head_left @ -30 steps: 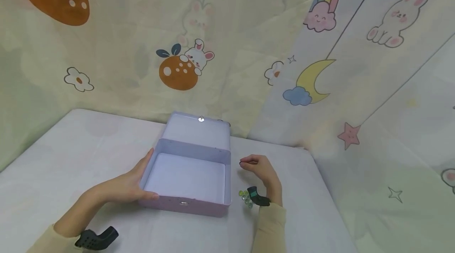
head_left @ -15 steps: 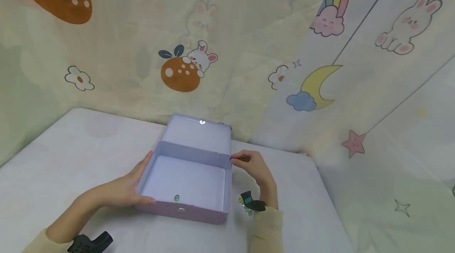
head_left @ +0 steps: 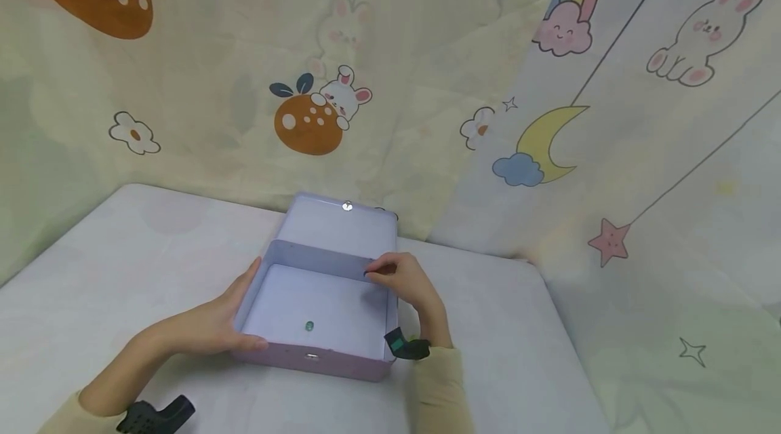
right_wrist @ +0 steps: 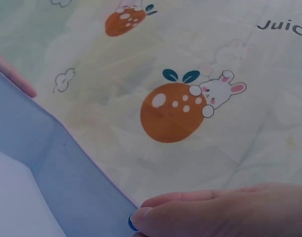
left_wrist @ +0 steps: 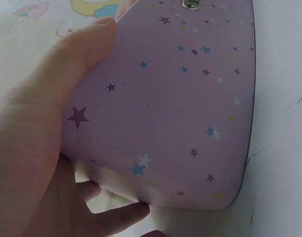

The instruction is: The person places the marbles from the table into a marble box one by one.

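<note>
Left hand (head_left: 213,322) grips open box (head_left: 342,364) by its left side, thumb on front wall; box sits on table (head_left: 512,332). 1 green bead (head_left: 309,326) inside, near front. Right hand (head_left: 407,278) pinches 1 small blue piece (right_wrist: 132,222) over box's far right part. Lid (head_left: 338,227) folded back, printed cloth (head_left: 403,163) behind.

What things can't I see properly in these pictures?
Blue piece, right wrist view: the right hand covers most of it, so its shape is hidden.
Green bead inside the lilac box, head view: too small to tell if it's round or flat.
Yellow-green sliver, head view: the black wrist camera blocks the rest.
Metal clasp, left wrist view: cut off by the top edge.
</note>
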`<state>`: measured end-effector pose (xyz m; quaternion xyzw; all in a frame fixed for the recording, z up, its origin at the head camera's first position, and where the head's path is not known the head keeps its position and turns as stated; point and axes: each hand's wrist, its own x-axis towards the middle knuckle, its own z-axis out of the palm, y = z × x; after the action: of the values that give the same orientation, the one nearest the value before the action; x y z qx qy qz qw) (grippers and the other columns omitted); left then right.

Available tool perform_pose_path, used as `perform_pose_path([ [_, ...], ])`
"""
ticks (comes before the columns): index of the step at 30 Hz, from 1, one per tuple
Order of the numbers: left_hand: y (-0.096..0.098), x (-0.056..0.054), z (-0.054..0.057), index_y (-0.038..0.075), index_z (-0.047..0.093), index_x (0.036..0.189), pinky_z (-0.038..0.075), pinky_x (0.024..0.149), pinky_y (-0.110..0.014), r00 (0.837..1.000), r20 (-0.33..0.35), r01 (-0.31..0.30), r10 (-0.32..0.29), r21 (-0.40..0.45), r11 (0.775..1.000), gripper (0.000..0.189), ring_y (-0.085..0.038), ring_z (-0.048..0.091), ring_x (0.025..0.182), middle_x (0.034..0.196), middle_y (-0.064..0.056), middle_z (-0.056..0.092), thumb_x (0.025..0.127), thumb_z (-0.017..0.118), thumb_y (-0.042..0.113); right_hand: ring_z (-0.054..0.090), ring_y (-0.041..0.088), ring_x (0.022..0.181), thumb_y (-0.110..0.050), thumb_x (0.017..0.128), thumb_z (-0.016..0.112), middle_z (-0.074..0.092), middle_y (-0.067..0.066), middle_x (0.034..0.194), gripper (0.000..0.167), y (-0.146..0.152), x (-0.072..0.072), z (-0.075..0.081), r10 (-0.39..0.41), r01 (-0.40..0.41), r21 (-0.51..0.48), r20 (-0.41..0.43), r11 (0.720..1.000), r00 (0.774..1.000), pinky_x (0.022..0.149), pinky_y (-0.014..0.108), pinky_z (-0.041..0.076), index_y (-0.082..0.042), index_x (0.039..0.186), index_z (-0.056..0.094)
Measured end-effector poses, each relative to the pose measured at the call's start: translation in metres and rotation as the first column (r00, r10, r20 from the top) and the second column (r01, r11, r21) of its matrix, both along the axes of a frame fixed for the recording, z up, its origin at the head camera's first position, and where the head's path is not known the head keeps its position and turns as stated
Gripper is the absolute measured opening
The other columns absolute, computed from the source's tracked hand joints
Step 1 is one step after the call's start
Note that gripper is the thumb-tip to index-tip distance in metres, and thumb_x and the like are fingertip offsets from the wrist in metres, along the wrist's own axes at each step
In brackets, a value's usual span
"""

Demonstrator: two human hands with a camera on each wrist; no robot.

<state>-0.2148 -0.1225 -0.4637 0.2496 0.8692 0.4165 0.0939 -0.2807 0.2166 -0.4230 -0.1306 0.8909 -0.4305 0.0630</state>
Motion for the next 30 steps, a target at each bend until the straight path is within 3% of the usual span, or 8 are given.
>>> perform_pose_path([
  [6, 0.000, -0.001, -0.001, 0.014, -0.016, 0.151, 0.018, 0.104, -0.069, 1.000, -0.004, -0.005, 0.005, -0.008, 1.000, 0.126, -0.049, 0.011, 0.140, 0.156, -0.027, -0.002, 0.073, 0.077, 0.047, 0.064, 0.010, 0.082, -0.010, 0.082, 0.072, 0.070, -0.001, 0.088, 0.004, -0.011, 0.000, -0.001, 0.073, -0.058, 0.150, -0.093, 0.987, 0.993, 0.074, 0.023, 0.053, -0.011, 0.087, 0.073],
  [11, 0.000, -0.001, 0.000, 0.011, -0.016, 0.151, 0.017, 0.104, -0.069, 1.000, 0.002, -0.006, 0.006, -0.013, 1.000, 0.127, -0.049, 0.010, 0.141, 0.156, -0.026, -0.003, 0.073, 0.077, 0.048, 0.065, 0.010, 0.081, -0.008, 0.081, 0.072, 0.068, 0.000, 0.085, 0.004, -0.019, 0.001, 0.000, 0.092, -0.053, 0.275, -0.129, 0.960, 0.987, 0.072, 0.023, 0.053, -0.009, 0.085, 0.073],
  [17, 0.001, -0.001, -0.002, 0.012, -0.017, 0.151, 0.015, 0.104, -0.070, 1.000, 0.021, -0.005, 0.005, -0.008, 1.000, 0.126, -0.050, 0.007, 0.141, 0.156, -0.027, -0.005, 0.073, 0.076, 0.047, 0.060, 0.008, 0.076, -0.007, 0.080, 0.073, 0.067, -0.002, 0.081, 0.005, -0.026, 0.004, 0.001, 0.116, -0.036, 0.428, -0.161, 0.903, 0.980, 0.070, 0.022, 0.051, -0.010, 0.084, 0.074],
  [21, 0.002, -0.001, -0.003, 0.012, -0.018, 0.150, 0.015, 0.104, -0.071, 1.000, 0.030, 0.000, 0.000, -0.003, 1.000, 0.126, -0.050, 0.006, 0.141, 0.156, -0.027, -0.006, 0.074, 0.076, 0.046, 0.059, 0.008, 0.073, -0.007, 0.080, 0.073, 0.070, -0.001, 0.079, 0.004, -0.033, 0.007, 0.002, 0.160, -0.074, 0.477, -0.142, 0.876, 0.977, 0.069, 0.021, 0.050, -0.009, 0.083, 0.075],
  [26, 0.001, -0.002, -0.003, 0.013, -0.019, 0.150, 0.015, 0.105, -0.070, 1.000, 0.021, 0.002, -0.002, -0.006, 1.000, 0.126, -0.050, 0.006, 0.141, 0.156, -0.027, -0.006, 0.074, 0.075, 0.047, 0.060, 0.006, 0.073, -0.008, 0.081, 0.074, 0.071, -0.002, 0.081, 0.006, -0.039, 0.009, 0.001, 0.140, -0.086, 0.484, -0.077, 0.871, 0.987, 0.069, 0.021, 0.051, -0.010, 0.086, 0.076],
  [30, 0.001, -0.002, -0.002, 0.013, -0.019, 0.150, 0.015, 0.105, -0.069, 1.000, 0.023, 0.001, 0.000, -0.011, 1.000, 0.126, -0.050, 0.006, 0.141, 0.156, -0.027, -0.006, 0.074, 0.075, 0.047, 0.061, 0.006, 0.076, -0.008, 0.082, 0.073, 0.071, -0.003, 0.082, 0.007, -0.039, 0.007, -0.001, 0.156, -0.102, 0.516, -0.062, 0.851, 0.986, 0.072, 0.021, 0.052, -0.012, 0.086, 0.076],
])
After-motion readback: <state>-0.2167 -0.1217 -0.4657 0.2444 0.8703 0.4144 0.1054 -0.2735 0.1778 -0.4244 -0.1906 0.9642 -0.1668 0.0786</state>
